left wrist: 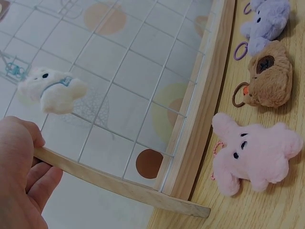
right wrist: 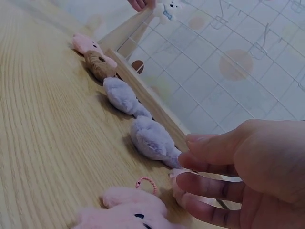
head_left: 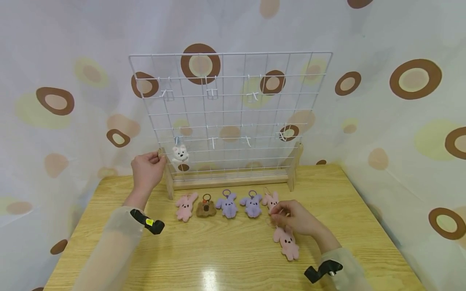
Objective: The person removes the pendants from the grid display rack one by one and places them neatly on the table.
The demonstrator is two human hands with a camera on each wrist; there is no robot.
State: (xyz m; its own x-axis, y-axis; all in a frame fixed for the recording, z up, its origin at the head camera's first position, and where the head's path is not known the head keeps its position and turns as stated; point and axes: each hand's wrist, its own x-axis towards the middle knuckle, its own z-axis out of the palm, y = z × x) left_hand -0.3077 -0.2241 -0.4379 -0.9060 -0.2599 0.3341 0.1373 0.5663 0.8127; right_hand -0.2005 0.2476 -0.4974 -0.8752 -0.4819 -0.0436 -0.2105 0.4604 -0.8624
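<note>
My left hand (head_left: 147,171) holds the top of the rack's left wooden upright (left wrist: 109,180), thumb on one side and fingers on the other. Beside it a white plush dog keychain (head_left: 180,153) hangs from a hook on the white wire grid (head_left: 233,110). Over the table's right part, my right hand (head_left: 294,217) has loosely bent fingers (right wrist: 214,188) with nothing between them. It overlaps a pink plush rabbit keychain (head_left: 270,201) at the row's right end. Just below the hand lies another pink plush rabbit (head_left: 288,244), its bead loop showing in the right wrist view.
Left of these, in a row before the rack's wooden base (head_left: 233,180), lie a pink rabbit (head_left: 185,207), a brown plush animal (head_left: 206,208) and two purple plush keychains (head_left: 227,206). Several bare hooks (head_left: 253,96) sit on the grid. A patterned curtain (head_left: 393,133) surrounds the wooden table (head_left: 204,254).
</note>
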